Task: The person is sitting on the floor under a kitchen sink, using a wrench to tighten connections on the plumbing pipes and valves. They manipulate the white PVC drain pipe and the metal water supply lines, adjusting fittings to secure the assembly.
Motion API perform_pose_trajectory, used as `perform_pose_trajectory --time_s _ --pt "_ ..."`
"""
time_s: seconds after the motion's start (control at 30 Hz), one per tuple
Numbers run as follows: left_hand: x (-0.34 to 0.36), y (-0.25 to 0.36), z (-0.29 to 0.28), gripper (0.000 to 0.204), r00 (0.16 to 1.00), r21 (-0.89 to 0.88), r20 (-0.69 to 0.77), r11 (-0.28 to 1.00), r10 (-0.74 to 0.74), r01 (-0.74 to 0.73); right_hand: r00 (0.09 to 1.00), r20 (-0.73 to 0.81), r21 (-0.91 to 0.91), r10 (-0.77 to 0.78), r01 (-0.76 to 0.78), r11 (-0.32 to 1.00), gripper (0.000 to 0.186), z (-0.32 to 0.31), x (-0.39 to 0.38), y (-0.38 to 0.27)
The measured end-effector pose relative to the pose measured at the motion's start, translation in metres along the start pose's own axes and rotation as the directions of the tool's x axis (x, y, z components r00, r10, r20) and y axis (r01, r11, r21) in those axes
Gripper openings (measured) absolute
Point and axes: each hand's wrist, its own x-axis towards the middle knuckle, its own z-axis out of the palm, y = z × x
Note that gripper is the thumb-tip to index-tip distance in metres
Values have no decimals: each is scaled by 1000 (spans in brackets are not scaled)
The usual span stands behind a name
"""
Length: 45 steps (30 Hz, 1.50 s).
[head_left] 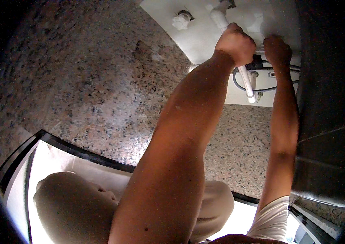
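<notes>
Both my arms reach up into a dim cabinet space with a white back wall. My left hand (236, 44) is closed round a white plastic pipe (244, 79), which shows above and below the fist. Just to the right, my right hand (278, 51) is curled, its fingers turned away toward the wall. What it grips is hidden and in shadow. Between and below the hands are a small black box (255, 62) and a thin dark hose (238, 81) that loops behind the pipe.
A white fitting (180, 21) juts from the wall at upper left. Speckled stone (140, 81) fills the left and middle. A dark panel (329, 122) stands close to my right arm. The black-edged opening frame (87, 154) runs past my knees.
</notes>
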Motion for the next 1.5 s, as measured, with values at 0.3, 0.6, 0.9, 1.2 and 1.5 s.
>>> perform_pose_trajectory --time_s 0.3,0.6,0.9,1.2,1.5 --pt "-1 -3 -5 21 998 -7 57 1000 -22 22 995 34 146 90 -94 985 23 16 -1 3" --pt "0 -1 0 23 1000 7 5 1000 -8 8 813 239 911 531 -376 166 25 72 -11 2" --pt "-12 -13 4 17 997 58 -64 997 -38 42 532 827 331 184 -195 -923 20 48 4 -36" --pt "-10 -12 7 18 998 65 -68 998 -3 7 678 645 764 352 -559 -323 23 -20 -20 -26" --pt "-1 0 2 17 1000 55 -2 998 -9 9 925 199 197 323 -360 912 38 -49 -10 -29"
